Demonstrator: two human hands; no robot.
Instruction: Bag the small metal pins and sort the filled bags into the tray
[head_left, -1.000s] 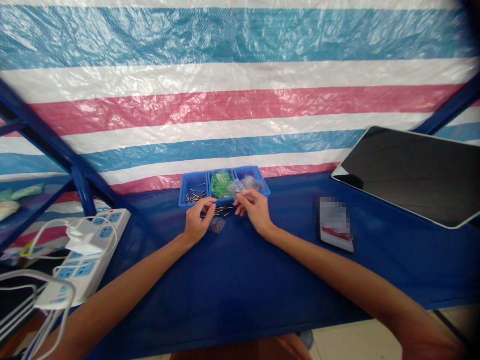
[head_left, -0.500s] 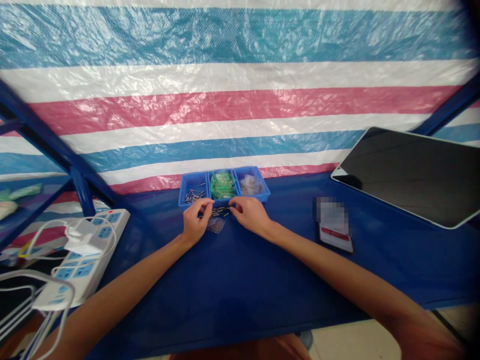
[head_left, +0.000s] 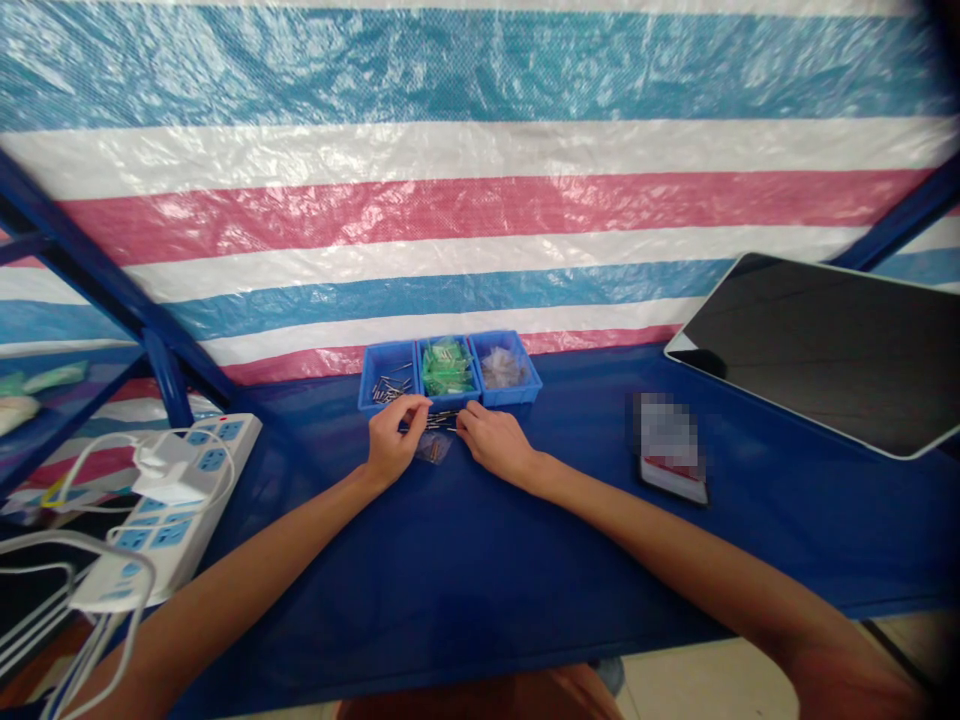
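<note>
My left hand (head_left: 395, 437) is closed in a pinch in front of the left blue bin (head_left: 388, 352); what its fingertips hold is too small to make out. My right hand (head_left: 496, 440) reaches down with its fingers drawn together at a small pile of thin dark metal pins (head_left: 442, 421) on the table. Whether a pin is between those fingers cannot be seen. Just below the pile lies a small clear plastic bag (head_left: 433, 447) with brownish pieces in it. More metal pins (head_left: 387, 390) lie in the left bin.
Green packets (head_left: 447, 368) fill the middle bin and clear bags (head_left: 502, 369) the right one. A phone (head_left: 673, 481) and a large dark-screened tablet or monitor (head_left: 825, 350) are to the right. A white power strip (head_left: 176, 545) with cables stands left. Striped sheeting (head_left: 480, 210) hangs behind.
My right hand has moved slightly down and left, lower over the pile of pins. My left hand keeps its pinch in nearly the same place.
</note>
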